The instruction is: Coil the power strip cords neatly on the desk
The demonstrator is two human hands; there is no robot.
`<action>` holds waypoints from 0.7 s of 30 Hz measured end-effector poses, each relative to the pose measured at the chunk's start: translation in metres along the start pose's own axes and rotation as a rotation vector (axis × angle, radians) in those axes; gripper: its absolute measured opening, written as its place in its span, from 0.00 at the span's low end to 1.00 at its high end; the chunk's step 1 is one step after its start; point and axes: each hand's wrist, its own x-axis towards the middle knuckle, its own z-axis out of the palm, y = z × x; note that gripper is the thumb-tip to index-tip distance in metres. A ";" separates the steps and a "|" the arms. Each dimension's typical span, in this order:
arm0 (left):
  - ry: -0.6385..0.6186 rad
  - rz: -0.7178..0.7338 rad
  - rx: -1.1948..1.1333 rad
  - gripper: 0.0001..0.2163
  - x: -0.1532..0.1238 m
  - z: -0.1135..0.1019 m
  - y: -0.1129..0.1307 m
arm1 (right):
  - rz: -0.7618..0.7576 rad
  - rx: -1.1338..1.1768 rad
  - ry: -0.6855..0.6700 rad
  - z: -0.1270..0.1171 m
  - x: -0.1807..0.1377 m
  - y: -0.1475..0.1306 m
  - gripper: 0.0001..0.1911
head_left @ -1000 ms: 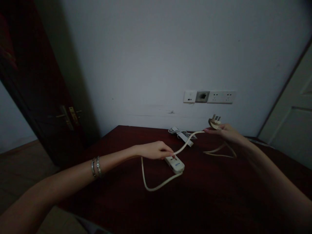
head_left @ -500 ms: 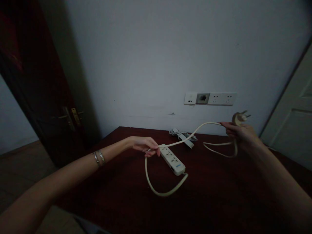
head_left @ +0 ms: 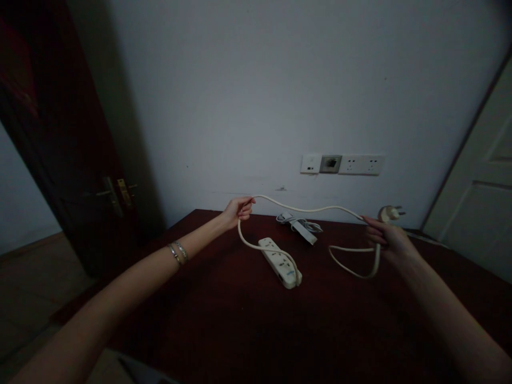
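A cream power strip lies on the dark red table. Its cream cord rises from the strip's near end, loops up to my left hand, and runs across to my right hand. My left hand is raised above the table, fingers pinched on the cord. My right hand is closed round a hanging loop of the cord near its plug, whose prongs point right.
A second grey power strip with a bundled cord lies at the table's back. Wall sockets sit on the white wall above it. A dark door stands at left, a white door at right.
My left hand has lifted off the table and moved back with the cord, pulling its slack up. My right hand has drifted right and slightly down, with a loop now hanging from it.
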 end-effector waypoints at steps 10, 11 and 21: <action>0.353 0.266 -0.221 0.08 0.039 0.044 -0.001 | 0.051 -0.185 -0.144 0.010 -0.014 0.036 0.14; 0.342 0.261 -0.226 0.08 0.041 0.048 0.001 | 0.014 -0.213 -0.115 0.015 -0.017 0.040 0.16; -0.016 0.101 -0.441 0.11 0.023 0.075 0.026 | -0.344 -0.685 0.015 0.036 -0.020 0.064 0.22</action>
